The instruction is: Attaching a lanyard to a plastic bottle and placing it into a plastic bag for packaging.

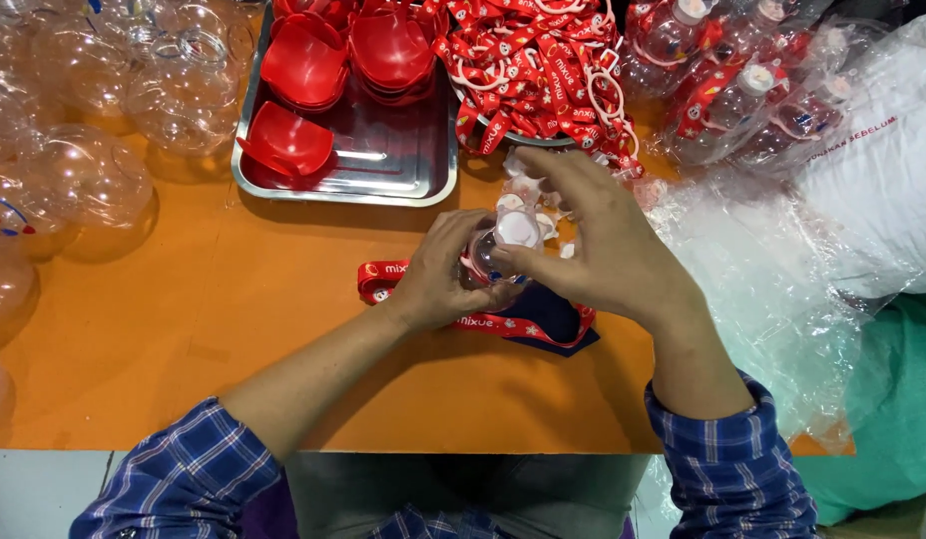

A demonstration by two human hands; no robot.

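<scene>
1. Above the orange surface, our left hand grips a small clear bottle
2. Our right hand pinches its white cap, over a red strap

Orange tabletop filling the view, pale grey floor along its near edge (lower left); green sheeting at lower right; bright, even light, soft shadows under objects

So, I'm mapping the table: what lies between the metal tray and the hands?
Head view: only bare orange table between the metal tray and the left hand.
</scene>
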